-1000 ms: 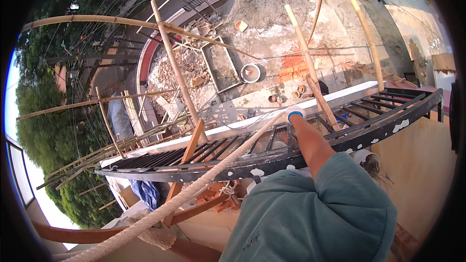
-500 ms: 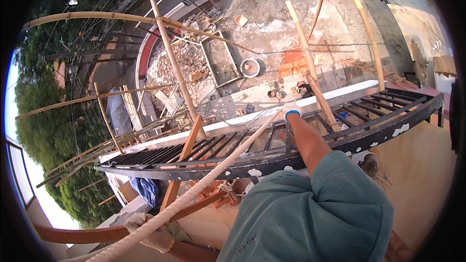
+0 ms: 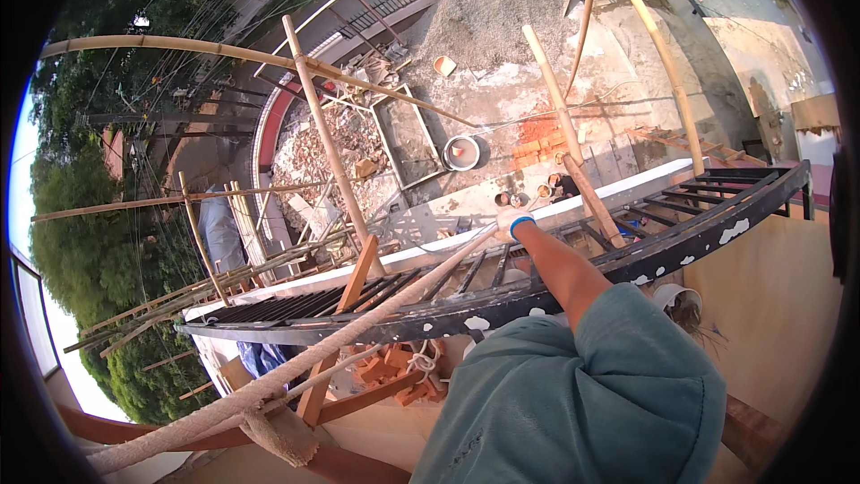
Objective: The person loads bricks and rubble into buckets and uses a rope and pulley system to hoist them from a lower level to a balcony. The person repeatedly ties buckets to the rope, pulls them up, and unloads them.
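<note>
A: Which hand is out, and on what?

B: Right hand (image 3: 512, 220), in a white glove with a blue cuff, at the end of a straight arm in a teal sleeve (image 3: 618, 376). It sits on the far end of a thick pale rope (image 3: 358, 327) and looks closed round it; the fingers are too small to tell the exact grip. Left hand not seen.

A: Where does the rope run?

B: From the glove it slants back and down to the left, over the rail, to the lower left edge near the body.

A: What stands between hand and ground?

B: A black curved metal railing (image 3: 502, 300), paint flaked white in spots, passes under the forearm. Bamboo scaffold poles (image 3: 327, 139) cross just left of the hand and a second pole (image 3: 560, 130) rises just to its right. A slanted wooden brace (image 3: 345, 309) leans under the rope.

A: Beyond the hand?

B: Far below, a building yard: gravel heap (image 3: 484, 27), rubble pile (image 3: 331, 148), a round tub (image 3: 460, 151), stacked red bricks (image 3: 537, 139).

A: Surface near the body?

B: Pale plastered ledge (image 3: 770, 305) to the right of the arm, broken bricks (image 3: 394, 372) under the rail. Trees (image 3: 98, 242) far left.
</note>
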{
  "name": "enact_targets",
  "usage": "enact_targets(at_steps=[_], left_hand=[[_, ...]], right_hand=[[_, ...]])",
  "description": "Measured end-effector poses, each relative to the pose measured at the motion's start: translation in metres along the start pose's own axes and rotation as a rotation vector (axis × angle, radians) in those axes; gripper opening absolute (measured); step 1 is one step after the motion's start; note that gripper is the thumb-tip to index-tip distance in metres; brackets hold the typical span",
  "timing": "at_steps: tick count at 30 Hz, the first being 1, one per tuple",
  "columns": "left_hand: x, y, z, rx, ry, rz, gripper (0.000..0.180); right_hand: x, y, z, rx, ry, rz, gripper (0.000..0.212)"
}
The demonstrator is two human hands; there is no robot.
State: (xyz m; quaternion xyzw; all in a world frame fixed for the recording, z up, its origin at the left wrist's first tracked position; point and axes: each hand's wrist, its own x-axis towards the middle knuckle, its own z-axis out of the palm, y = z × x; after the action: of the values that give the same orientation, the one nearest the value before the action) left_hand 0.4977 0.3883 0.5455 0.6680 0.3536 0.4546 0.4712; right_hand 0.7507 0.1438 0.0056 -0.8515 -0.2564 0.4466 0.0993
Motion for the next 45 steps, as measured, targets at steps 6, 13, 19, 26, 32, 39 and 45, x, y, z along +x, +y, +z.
enact_targets(at_steps=[6,13,19,26,32,39,45], left_hand=[[0.047,0.068,-0.039,-0.088,-0.531,0.081,0.045],[0.031,0.060,-0.019,-0.108,-0.453,0.122,0.047],[0.020,0.046,-0.011,-0.161,-0.543,0.048,0.052],[0.015,0.025,-0.035,-0.087,-0.494,-0.029,0.049],[0.010,0.001,-0.027,0.025,-0.769,-0.277,0.036],[0.010,-0.074,-0.053,0.148,-0.904,-0.275,0.042],[-0.018,-0.183,-0.084,0.108,-0.783,-0.374,0.040]], right_hand=[[-0.031,-0.031,-0.047,-0.010,-0.049,-0.195,0.055],[-0.114,-0.091,-0.094,0.166,0.158,-0.361,0.048],[-0.116,-0.089,-0.080,0.417,0.458,-0.350,0.043],[-0.157,-0.087,-0.087,0.350,0.492,-0.125,0.050],[-0.183,-0.073,-0.066,0.398,0.639,-0.124,0.040],[-0.218,-0.092,-0.041,0.027,0.561,0.077,0.044],[-0.238,-0.117,-0.036,0.034,0.642,0.179,0.045]])
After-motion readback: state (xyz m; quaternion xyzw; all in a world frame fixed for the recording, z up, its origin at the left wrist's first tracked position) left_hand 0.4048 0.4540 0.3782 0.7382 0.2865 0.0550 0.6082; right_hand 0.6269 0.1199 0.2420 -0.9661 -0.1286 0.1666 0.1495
